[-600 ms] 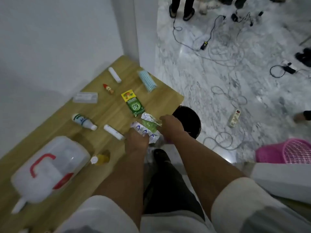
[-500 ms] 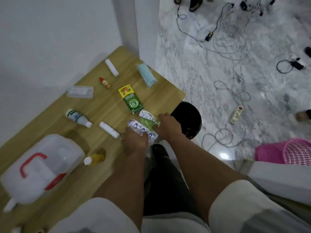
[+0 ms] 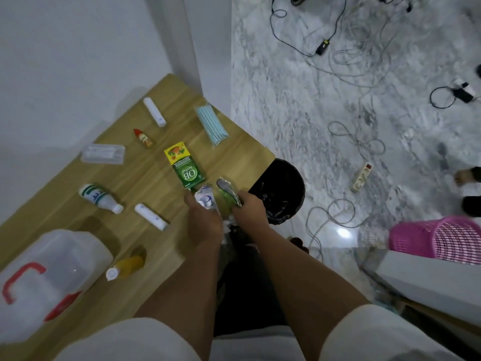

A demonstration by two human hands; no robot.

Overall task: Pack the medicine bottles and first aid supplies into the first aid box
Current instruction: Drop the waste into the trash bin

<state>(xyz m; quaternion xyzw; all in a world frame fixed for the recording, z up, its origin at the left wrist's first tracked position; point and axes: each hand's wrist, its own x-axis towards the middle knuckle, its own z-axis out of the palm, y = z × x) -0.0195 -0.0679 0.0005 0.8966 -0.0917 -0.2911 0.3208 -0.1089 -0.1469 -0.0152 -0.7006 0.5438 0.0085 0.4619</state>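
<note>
Left hand gripping white strip, right hand gripping green strip at lower-centre counter edge; either risks slipping into the bin.

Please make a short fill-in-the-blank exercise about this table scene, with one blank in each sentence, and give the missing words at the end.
1. The handle on the first aid box is ____ in colour.
2. The left hand holds a silver ____ pack.
3. The basket on the floor is ____.
4. The green OB herbal box lies on the ____.

Missing words: red; blister; pink; table
</note>
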